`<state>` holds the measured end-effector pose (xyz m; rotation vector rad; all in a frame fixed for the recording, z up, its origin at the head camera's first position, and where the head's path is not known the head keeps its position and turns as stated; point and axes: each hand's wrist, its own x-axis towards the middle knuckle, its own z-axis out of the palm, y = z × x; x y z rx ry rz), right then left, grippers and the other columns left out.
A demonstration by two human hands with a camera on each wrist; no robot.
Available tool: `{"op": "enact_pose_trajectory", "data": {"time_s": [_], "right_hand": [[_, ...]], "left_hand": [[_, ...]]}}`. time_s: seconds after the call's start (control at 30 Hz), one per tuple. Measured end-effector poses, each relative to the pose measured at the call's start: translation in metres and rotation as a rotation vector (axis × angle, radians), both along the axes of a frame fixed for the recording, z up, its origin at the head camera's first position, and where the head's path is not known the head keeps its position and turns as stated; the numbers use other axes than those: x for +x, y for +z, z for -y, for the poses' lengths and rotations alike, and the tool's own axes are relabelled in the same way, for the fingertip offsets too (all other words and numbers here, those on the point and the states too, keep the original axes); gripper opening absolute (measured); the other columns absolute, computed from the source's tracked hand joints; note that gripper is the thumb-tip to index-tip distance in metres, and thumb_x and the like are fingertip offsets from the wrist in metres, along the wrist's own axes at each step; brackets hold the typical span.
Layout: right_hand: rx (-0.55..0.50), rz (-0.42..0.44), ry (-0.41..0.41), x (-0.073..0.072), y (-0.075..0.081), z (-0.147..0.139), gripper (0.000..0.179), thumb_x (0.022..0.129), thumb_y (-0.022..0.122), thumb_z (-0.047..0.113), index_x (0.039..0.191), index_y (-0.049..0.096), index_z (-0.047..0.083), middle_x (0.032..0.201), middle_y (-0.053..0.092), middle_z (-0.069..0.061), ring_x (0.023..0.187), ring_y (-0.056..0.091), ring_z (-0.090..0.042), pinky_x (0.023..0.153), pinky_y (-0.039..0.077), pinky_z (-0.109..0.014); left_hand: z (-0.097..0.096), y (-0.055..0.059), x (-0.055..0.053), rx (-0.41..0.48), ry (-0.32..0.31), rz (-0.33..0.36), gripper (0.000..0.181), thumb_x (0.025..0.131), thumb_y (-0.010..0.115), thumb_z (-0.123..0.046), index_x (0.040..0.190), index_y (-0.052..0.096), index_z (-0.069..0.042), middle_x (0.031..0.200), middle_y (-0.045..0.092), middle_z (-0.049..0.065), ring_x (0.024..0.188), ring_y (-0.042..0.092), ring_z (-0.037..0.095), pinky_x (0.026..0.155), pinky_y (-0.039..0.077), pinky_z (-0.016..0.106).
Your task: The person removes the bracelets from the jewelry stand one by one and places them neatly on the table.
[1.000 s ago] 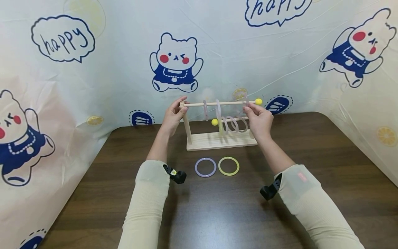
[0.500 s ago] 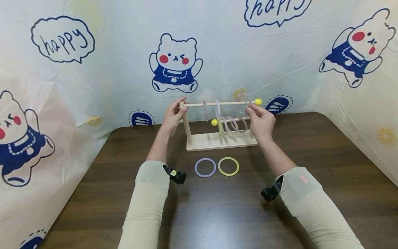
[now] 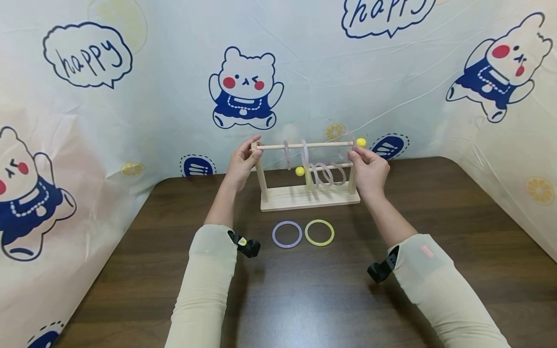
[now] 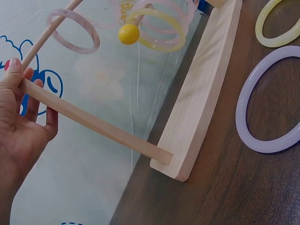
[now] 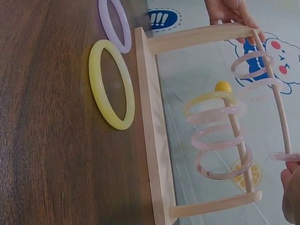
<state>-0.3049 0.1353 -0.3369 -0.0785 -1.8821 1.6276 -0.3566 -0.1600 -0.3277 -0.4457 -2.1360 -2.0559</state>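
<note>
A wooden bangle stand [image 3: 311, 197] has an upper rod [image 3: 326, 144] fixed to its left post and a lower rod fixed to its right post. My left hand [image 3: 241, 164] grips the top of the left post [image 4: 93, 112], thumb in front and fingers behind. At the upper rod's right end, close to its yellow ball [image 3: 361, 142], my right hand [image 3: 371, 174] pinches a pale pink bangle [image 5: 283, 156] that encircles the rod. Two other bangles hang farther left, a mauve one [image 4: 72, 32] and a pale one [image 3: 305, 154]. Several bangles, including a yellow one [image 5: 192, 104], hang on the lower rod.
A lilac bangle [image 3: 287, 235] and a yellow-green bangle [image 3: 319, 233] lie flat on the dark wooden table [image 3: 296, 299] in front of the stand. Behind the table hangs a pale cloth [image 3: 174, 96] printed with bears. The lower rod ends in another yellow ball [image 4: 129, 34].
My right hand has moved slightly right, sliding the pinched bangle along the upper rod toward its yellow ball end. My left hand and the stand have stayed put.
</note>
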Motion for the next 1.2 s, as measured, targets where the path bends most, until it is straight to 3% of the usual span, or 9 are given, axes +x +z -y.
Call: {"op": "enact_pose_trajectory", "data": {"time_s": [1.2], "right_hand": [[-0.057,-0.041,-0.081,-0.0023,0.0005,-0.0086,0.021,0.083,0.069,0.007,0.101,0.069,-0.004,0.094,0.067,-0.019,0.073,0.063,0.000,0.070,0.048,-0.017]], "left_hand": [[0.0003,0.0014,-0.0005,0.011,-0.015,0.004,0.047,0.092,0.055,-0.014,0.137,0.045,-0.012,0.121,0.054,0.006,0.099,0.049,0.013,0.085,0.039,0.028]]}}
